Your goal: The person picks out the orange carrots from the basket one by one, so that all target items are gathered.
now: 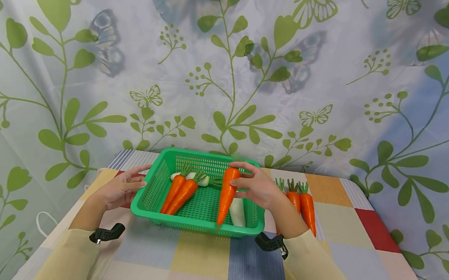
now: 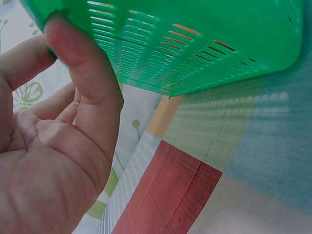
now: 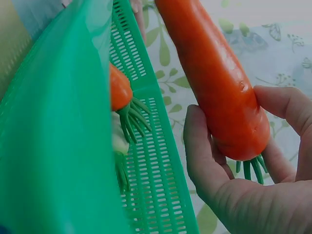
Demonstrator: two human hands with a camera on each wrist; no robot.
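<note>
Head view: right hand [image 1: 258, 187] grips a carrot [image 1: 228, 193], basket [image 1: 194, 225] beneath it, seemingly mid-transfer; next likely calls for gentle release; loose-fingered left hand [image 1: 119, 189] touches the basket

Both our arms reach forward, forearms [image 1: 319, 270] slanting inward from lower edge of head view. Sleeves [image 1: 66, 257] stop short of hands, wrists bare beyond cuffs. Our left hand [image 1: 123, 189] out to left, palm turned inward, fingers bent, tips pinching. Our right hand [image 1: 254, 184] well apart from it, thumb and fingers curved in grip, fingertips pointing left.
</note>
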